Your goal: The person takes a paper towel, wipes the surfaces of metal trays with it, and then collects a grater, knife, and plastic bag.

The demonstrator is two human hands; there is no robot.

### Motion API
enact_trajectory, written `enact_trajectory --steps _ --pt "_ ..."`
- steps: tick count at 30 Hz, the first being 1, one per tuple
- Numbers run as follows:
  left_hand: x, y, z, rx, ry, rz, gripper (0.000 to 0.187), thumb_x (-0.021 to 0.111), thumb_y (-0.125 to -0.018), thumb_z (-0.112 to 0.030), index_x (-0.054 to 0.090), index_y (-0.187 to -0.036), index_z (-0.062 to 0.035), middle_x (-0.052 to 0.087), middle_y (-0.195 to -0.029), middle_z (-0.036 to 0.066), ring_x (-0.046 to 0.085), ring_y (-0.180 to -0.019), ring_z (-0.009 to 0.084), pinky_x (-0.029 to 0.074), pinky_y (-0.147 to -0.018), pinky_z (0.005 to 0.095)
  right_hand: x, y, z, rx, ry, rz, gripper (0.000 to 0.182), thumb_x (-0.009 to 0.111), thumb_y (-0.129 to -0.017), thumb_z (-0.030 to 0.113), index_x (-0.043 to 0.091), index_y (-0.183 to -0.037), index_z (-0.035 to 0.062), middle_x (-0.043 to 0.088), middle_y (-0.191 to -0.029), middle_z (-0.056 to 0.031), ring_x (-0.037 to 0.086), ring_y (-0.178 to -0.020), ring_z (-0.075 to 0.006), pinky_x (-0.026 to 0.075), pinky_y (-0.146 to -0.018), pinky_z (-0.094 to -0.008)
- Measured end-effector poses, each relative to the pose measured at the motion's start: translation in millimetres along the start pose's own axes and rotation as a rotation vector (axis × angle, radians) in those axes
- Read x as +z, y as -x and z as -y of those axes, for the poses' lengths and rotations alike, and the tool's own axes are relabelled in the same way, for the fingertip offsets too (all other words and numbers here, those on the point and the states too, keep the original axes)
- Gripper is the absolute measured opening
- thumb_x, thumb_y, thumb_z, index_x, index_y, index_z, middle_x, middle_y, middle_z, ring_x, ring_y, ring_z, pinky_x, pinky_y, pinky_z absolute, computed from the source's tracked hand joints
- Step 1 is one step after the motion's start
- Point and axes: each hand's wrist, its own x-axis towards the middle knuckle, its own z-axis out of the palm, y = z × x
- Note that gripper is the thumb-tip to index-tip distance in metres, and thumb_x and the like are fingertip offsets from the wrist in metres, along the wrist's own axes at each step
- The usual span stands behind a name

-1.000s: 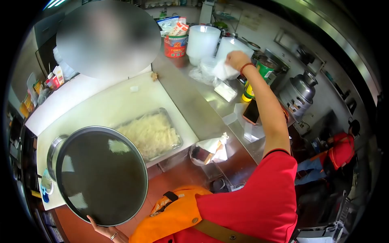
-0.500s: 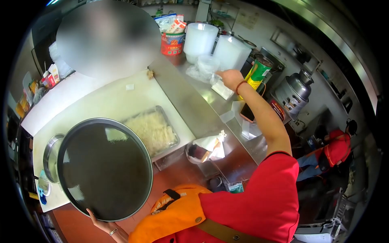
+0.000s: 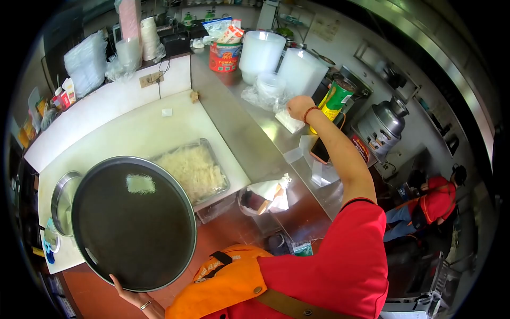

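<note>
My left hand (image 3: pixel 129 293) grips the lower rim of a large round dark pan (image 3: pixel 133 228), its thumb lying over the edge. The pan is tilted toward me and its inside shines with reflections. At the end of my outstretched arm, my right hand (image 3: pixel 301 108) is closed at a stack of white paper sheets (image 3: pixel 289 122) on the steel counter. Its fingertips are hidden, so what they pinch does not show. Clear plastic bags with a tub (image 3: pixel 270 87) lie just beyond that hand, and a phone (image 3: pixel 320 151) is below the wrist.
A tray of pale shredded food (image 3: pixel 194 173) sits on the white board (image 3: pixel 122 127), with a metal bowl (image 3: pixel 64 204) behind the pan. White plastic containers (image 3: pixel 262 53), a tomato can (image 3: pixel 224 57) and a green-yellow can (image 3: pixel 333 101) line the counter. Another person (image 3: pixel 438 196) stands far right.
My right hand has shifted slightly toward me, from beside the plastic bags to over the paper stack, its fingers more curled. The pan has tilted slightly; its reflections have moved.
</note>
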Motion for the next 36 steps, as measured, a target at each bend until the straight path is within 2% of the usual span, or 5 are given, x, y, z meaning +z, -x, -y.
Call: enact_trajectory --steps 9,24,28,31,36 --pt "2 10 -1 0.017 -0.007 -0.010 0.071 0.069 -0.089 -0.035 0.048 -0.139 0.0114 0.051 -0.144 0.020 0.054 -0.125 0.0327 0.043 -0.108 0.0393 -23 11 3 -0.091 0.035 0.115 0.026 0.058 -0.085 0.017 0.075 -0.101 0.0050 0.072 -0.107 -0.0198 0.069 -0.102 -0.0357 0.055 -0.088 -0.0454" --pt "0 7 -2 0.004 -0.007 -0.060 0.066 0.068 -0.091 -0.032 0.050 -0.136 0.0124 0.051 -0.144 0.020 0.054 -0.125 0.0324 0.043 -0.107 0.0397 -42 0 -40 -0.017 -0.536 -0.336 0.019 0.060 -0.081 0.021 0.071 -0.087 0.0075 0.071 -0.081 -0.0190 0.069 -0.080 -0.0356 0.055 -0.075 -0.0429" --pt "4 6 -1 0.001 0.019 -0.023 0.064 0.067 -0.092 -0.032 0.050 -0.136 0.0121 0.051 -0.144 0.020 0.054 -0.125 0.0322 0.043 -0.107 0.0395 -96 26 -38 0.323 -0.826 -0.520 0.016 0.060 -0.080 0.018 0.069 -0.086 0.0058 0.070 -0.091 -0.0228 0.069 -0.088 -0.0360 0.055 -0.082 -0.0432" --pt "4 7 0 -0.013 0.033 -0.024 0.063 0.068 -0.092 -0.031 0.051 -0.136 0.0114 0.052 -0.143 0.020 0.054 -0.125 0.0319 0.044 -0.107 0.0397 -88 30 -37 0.246 -0.206 -0.851 0.018 0.058 -0.083 0.015 0.068 -0.093 0.0048 0.068 -0.102 -0.0241 0.068 -0.095 -0.0368 0.055 -0.084 -0.0429" --pt "0 1 4 -0.039 0.066 0.031 0.061 0.068 -0.092 -0.030 0.052 -0.135 0.0099 0.055 -0.140 0.019 0.055 -0.122 0.0316 0.045 -0.105 0.0399 -29 24 -1 0.101 -0.149 -0.212 0.037 0.062 -0.082 0.030 0.071 -0.099 -0.0019 0.068 -0.105 -0.0260 0.066 -0.098 -0.0414 0.053 -0.086 -0.0482"
